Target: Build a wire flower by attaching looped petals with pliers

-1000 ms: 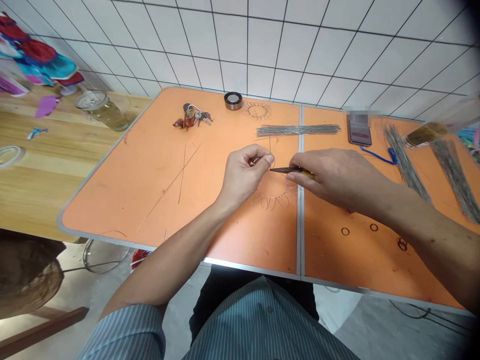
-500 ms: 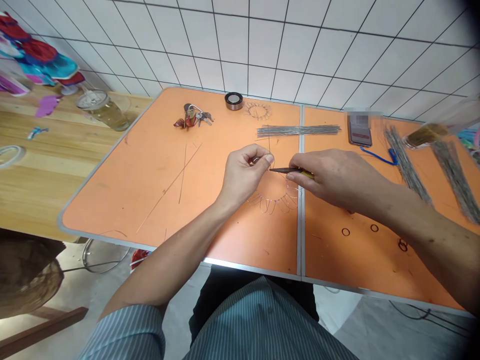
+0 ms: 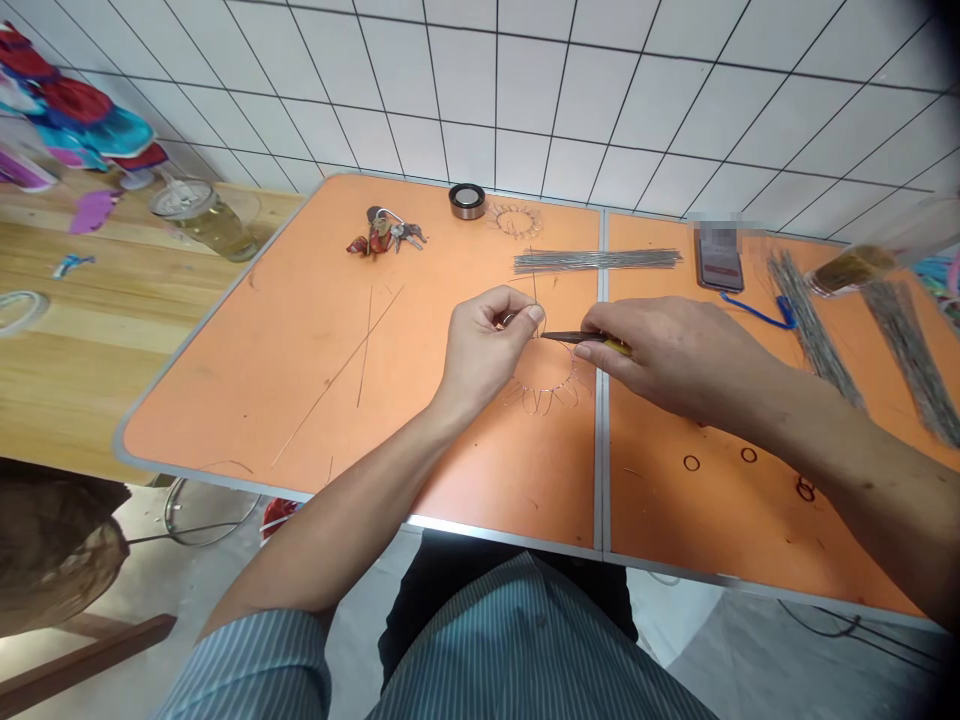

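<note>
Left hand (image 3: 487, 345) pinches a thin looped wire ring (image 3: 547, 385); right hand (image 3: 667, 355) clamps slim metal pliers (image 3: 574, 339) beside it.

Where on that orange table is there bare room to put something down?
The widest bare patch lies between the keys and the near edge, left of the left hand, with only stray wires there. Another runs along the near edge below the small rings. The far right is crowded: wire bundles, phone. The right hand holds pliers over the wire flower.
</note>
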`<act>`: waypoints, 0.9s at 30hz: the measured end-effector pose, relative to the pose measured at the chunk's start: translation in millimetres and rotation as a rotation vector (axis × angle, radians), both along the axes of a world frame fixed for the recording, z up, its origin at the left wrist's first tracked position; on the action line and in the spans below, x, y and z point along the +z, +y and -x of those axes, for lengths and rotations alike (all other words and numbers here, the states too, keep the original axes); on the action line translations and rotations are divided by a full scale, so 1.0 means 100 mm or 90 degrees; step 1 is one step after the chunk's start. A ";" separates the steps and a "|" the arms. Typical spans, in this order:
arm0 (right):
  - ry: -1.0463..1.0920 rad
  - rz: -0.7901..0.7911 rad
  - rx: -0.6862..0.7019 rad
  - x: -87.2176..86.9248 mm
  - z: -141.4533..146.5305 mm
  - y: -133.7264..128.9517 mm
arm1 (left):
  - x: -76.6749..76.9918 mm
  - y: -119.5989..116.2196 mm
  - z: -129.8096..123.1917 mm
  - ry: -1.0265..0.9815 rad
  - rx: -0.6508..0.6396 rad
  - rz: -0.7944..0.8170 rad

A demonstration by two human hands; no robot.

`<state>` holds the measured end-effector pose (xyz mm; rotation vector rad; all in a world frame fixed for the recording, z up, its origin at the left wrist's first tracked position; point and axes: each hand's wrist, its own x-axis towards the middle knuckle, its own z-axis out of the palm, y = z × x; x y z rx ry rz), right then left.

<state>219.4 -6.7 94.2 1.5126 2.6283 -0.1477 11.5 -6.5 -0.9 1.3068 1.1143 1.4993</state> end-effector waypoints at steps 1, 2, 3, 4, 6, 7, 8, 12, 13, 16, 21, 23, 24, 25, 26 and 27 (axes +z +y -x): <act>-0.001 0.000 -0.004 0.01 0.00 0.00 | -0.01 0.00 0.00 0.000 0.003 0.000; -0.003 0.002 -0.011 0.01 0.00 -0.01 | -0.01 0.01 0.00 -0.002 0.005 0.000; -0.005 0.003 -0.020 0.02 0.00 -0.01 | -0.02 0.01 0.01 -0.003 0.007 -0.001; -0.005 -0.002 -0.028 0.02 -0.01 -0.02 | -0.02 0.01 0.01 -0.005 0.008 -0.001; 0.001 -0.022 -0.028 0.00 -0.03 -0.05 | -0.03 0.01 0.00 -0.008 0.008 0.001; 0.005 -0.038 -0.021 -0.01 -0.04 -0.07 | -0.02 0.01 0.00 -0.009 0.008 0.003; 0.008 -0.053 -0.011 -0.03 -0.05 -0.09 | -0.02 0.01 0.00 -0.011 0.007 0.006; -0.018 -0.084 0.000 -0.08 -0.01 -0.17 | -0.01 0.00 0.00 -0.017 0.000 0.014; -0.031 -0.087 -0.001 -0.07 0.01 -0.18 | -0.01 -0.01 -0.01 -0.016 0.001 0.013; -0.069 -0.093 -0.006 -0.04 0.07 -0.20 | -0.02 -0.01 -0.01 -0.012 0.010 0.002; -0.110 -0.092 -0.014 -0.01 0.15 -0.23 | -0.02 -0.01 -0.01 -0.015 0.021 -0.009; -0.116 -0.088 -0.023 -0.01 0.18 -0.24 | -0.01 -0.02 -0.01 -0.011 0.026 -0.010; -0.117 -0.087 -0.025 -0.01 0.19 -0.25 | -0.01 -0.02 -0.01 -0.008 0.027 -0.011; -0.117 -0.089 -0.027 -0.01 0.21 -0.26 | -0.01 -0.02 -0.01 -0.007 0.028 -0.012; -0.115 -0.092 -0.027 -0.01 0.22 -0.26 | -0.01 -0.02 -0.01 -0.009 0.027 -0.013; -0.111 -0.097 -0.025 -0.02 0.22 -0.27 | -0.01 -0.02 -0.01 -0.014 0.025 -0.014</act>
